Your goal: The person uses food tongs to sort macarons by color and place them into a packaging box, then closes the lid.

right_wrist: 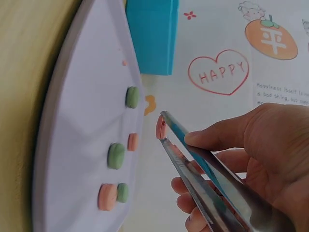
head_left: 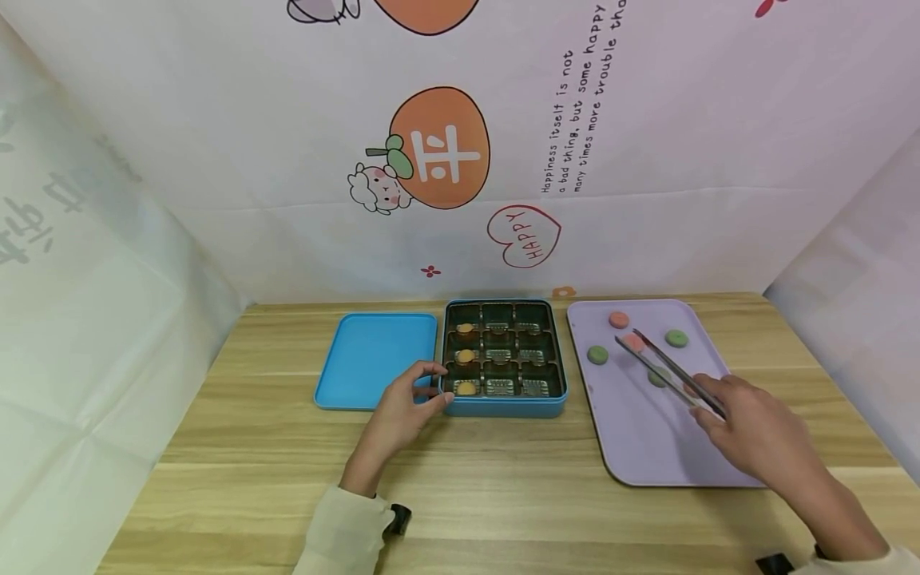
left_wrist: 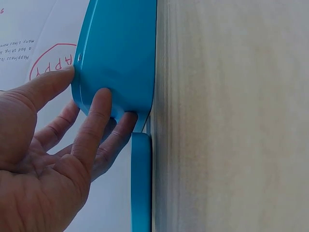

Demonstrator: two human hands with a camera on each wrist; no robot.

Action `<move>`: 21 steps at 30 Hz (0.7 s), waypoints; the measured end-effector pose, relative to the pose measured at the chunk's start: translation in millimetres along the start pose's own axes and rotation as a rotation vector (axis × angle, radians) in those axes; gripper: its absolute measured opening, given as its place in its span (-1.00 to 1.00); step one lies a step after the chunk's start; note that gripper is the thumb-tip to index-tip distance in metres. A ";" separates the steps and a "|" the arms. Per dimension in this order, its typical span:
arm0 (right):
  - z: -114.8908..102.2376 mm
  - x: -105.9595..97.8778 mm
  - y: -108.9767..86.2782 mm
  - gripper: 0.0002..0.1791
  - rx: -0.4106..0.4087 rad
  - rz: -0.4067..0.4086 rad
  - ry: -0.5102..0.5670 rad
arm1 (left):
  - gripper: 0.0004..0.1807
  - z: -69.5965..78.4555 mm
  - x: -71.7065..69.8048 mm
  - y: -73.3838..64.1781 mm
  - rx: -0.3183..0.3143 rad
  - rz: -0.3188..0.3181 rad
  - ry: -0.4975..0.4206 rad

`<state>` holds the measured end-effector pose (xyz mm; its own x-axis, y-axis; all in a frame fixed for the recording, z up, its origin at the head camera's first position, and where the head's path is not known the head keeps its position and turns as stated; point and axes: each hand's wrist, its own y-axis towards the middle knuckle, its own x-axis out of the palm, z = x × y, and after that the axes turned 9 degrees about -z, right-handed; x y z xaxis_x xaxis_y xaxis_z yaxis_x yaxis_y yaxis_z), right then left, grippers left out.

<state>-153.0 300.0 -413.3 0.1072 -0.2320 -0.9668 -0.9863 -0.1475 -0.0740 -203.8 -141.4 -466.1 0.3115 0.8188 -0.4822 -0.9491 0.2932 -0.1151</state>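
Note:
My right hand (head_left: pixel 755 431) holds metal tongs (head_left: pixel 672 377) over the lilac tray (head_left: pixel 647 459). Between the tong tips is a pink macaron (right_wrist: pixel 161 126), raised off the tray in the right wrist view. Several green and pink macarons lie below, among them a green macaron (head_left: pixel 597 354) near the tray's left edge. My left hand (head_left: pixel 399 406) rests its thumb and fingertips against the left front corner of the blue tin (head_left: pixel 503 408), fingers fairly straight. The tin's dark divided insert (head_left: pixel 499 355) has yellow macarons (head_left: pixel 465 356) in its left column; the other compartments are bare.
Left of the tin, a blue lid (head_left: pixel 381 359) lies flat on the wooden table (head_left: pixel 496 487), close to my left hand. Behind everything hangs a white printed cloth (head_left: pixel 302 144) that meets the table's back edge. The tray stands just right of the tin.

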 end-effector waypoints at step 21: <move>-49.7 -6.4 -14.2 -0.53 -0.156 0.161 -0.049 | -0.65 -0.4 0.6 0.4 -0.003 -0.004 -0.005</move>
<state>-133.5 255.8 -393.9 -0.0599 -0.2185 -0.9740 -0.9586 -0.2597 0.1172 -204.0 -141.0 -466.8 0.3156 0.8202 -0.4771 -0.9479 0.2951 -0.1197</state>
